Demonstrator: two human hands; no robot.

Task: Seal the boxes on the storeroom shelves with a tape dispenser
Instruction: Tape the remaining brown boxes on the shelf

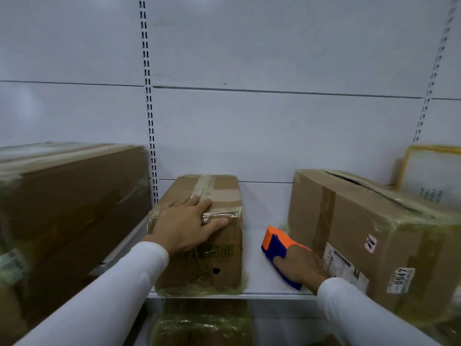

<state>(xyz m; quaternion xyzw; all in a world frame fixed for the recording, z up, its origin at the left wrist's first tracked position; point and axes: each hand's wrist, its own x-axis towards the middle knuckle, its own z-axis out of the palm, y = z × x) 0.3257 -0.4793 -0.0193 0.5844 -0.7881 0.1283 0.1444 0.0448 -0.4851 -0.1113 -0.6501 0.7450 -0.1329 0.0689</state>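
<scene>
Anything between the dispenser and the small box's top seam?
Nothing on the shelf between them: bare shelf separates the dispenser, gripped by the right hand, from the small box. But the left hand lies flat over the near end of the seam.

A pale grey-white back panel (274,58) fills most of the view, made of wide metal sheets with thin horizontal seams between them. Two slotted uprights run down it, one (149,96) left of centre and another (434,71) near the right edge, each punched with paired dark slots. Below, a white shelf board (257,273) juts forward with a rounded front lip; a lower level shows dimly beneath it. Soft, cool light glows on the upper panel, brightest toward the top
</scene>
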